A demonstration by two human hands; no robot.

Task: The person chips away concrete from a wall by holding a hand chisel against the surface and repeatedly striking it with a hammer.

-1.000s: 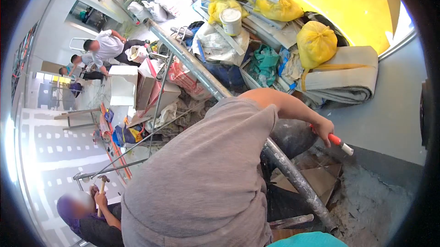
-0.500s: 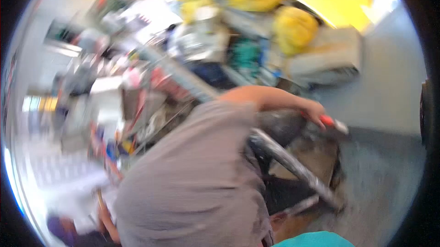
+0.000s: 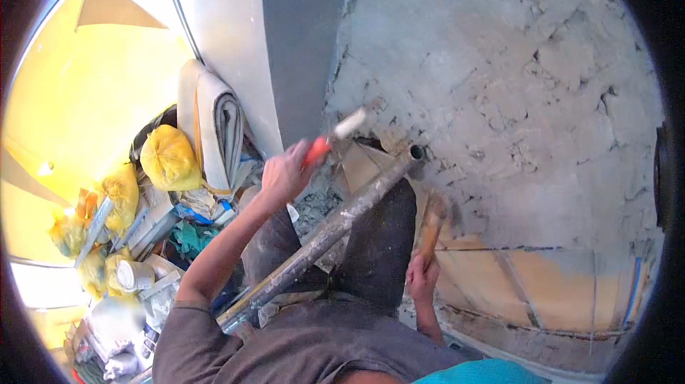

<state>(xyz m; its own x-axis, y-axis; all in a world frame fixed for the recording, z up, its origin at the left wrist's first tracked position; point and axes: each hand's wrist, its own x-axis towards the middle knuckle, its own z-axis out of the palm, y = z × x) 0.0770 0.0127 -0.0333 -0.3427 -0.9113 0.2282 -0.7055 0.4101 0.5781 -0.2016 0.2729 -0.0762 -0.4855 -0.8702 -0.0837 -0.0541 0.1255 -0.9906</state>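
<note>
My left hand [image 3: 287, 172] is closed around the orange-red handle of a chisel [image 3: 318, 149]. The chisel's pale end points up and right, close to the rough grey surface. On the right, my right hand [image 3: 423, 277] grips the wooden handle of a hammer [image 3: 430, 236]; its head is smeared by motion. Between the two hands a paint-spattered metal pipe [image 3: 335, 223] slants across my legs, its hollow end near a broken edge of the grey surface. Neither hand touches the pipe.
Cracked, rough grey plaster [image 3: 492, 99] fills the upper right. Tan panels [image 3: 542, 284] lie lower right. At left are yellow bags [image 3: 170, 158], a folded grey sheet [image 3: 214, 124], a white bucket [image 3: 134, 275] and mixed clutter.
The view has swung, bringing the grey plaster into sight and moving the clutter to the left. My left hand still holds the chisel. My right hand with the hammer now shows.
</note>
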